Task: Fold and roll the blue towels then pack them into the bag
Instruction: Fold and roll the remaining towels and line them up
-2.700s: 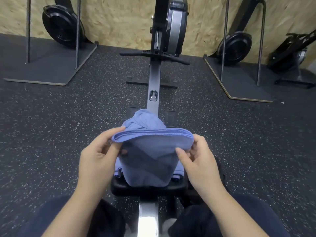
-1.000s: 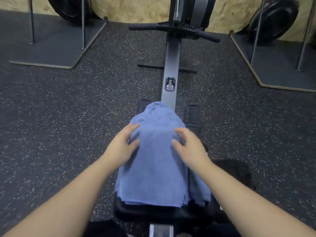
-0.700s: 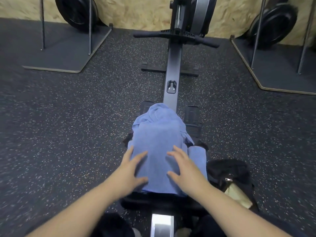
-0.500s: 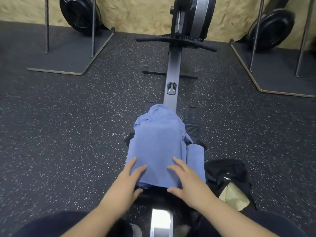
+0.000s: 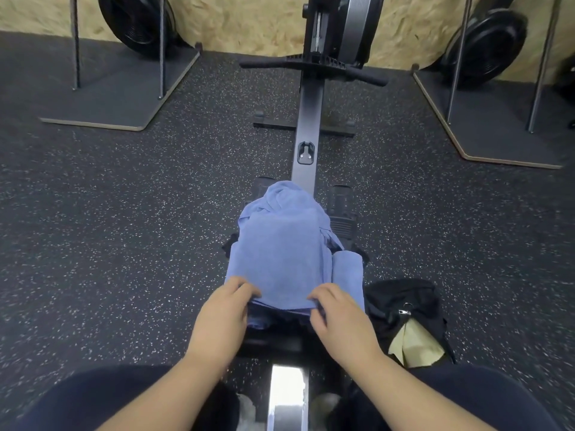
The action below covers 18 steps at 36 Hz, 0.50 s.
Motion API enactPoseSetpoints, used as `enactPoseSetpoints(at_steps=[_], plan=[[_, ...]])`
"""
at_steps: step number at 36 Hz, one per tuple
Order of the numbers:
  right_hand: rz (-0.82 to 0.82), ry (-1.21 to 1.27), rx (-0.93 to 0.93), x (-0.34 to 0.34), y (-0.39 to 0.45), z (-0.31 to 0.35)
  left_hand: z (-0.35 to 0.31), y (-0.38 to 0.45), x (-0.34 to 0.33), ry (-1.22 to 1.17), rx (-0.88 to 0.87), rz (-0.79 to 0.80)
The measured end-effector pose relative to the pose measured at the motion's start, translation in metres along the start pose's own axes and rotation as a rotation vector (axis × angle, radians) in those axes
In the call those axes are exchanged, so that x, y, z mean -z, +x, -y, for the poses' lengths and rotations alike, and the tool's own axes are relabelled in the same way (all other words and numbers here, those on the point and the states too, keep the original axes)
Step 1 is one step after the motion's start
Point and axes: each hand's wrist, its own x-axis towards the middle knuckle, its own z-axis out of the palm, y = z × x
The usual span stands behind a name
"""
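Both left hand (image 5: pixel 222 312) and right hand (image 5: pixel 337 315) pinch the folded towel's (image 5: pixel 280 256) near edge.

Gym, indoor: a rowing machine (image 5: pixel 306 98) stood lengthwise on speckled black rubber flooring (image 5: pixel 124 228); flywheel machines (image 5: pixel 137 23) on dark platforms flanked it, backed by a chipboard wall (image 5: pixel 249 23).

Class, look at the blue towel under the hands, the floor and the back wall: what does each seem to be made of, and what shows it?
Blue towel: soft napped cloth, probably terry or microfibre; matt, fuzzy, and it creases limply.
Floor: apparently rubber gym matting; dark, matt, scattered with pale flecks.
Back wall: seemingly strand board; tan with visible pressed wood flakes.
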Motion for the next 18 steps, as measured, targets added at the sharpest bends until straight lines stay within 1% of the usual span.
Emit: enactPoseSetpoints(at_steps=[2,4,5,7,9,13,18], plan=[[-0.014,0.023,0.026,-0.001,0.0,-0.001,0.002,0.001,0.002,-0.003,-0.031,-0.012],[-0.094,0.022,0.077,-0.003,0.001,-0.001,0.003,0.002,0.004,0.005,-0.087,-0.016],[-0.149,-0.009,0.108,-0.002,0.002,-0.002,0.004,0.002,0.006,0.026,-0.123,-0.011],[-0.208,-0.051,0.151,0.002,0.004,-0.002,0.005,0.002,0.009,0.107,-0.167,0.002],[-0.227,-0.072,0.174,0.003,0.006,-0.006,0.005,-0.001,0.011,0.179,-0.154,0.052],[-0.144,-0.092,0.135,-0.002,0.008,-0.012,0.008,-0.002,0.006,0.312,-0.074,0.184],[0.008,0.015,0.06,-0.009,0.006,-0.016,0.002,0.0,0.002,0.272,0.037,0.207]])
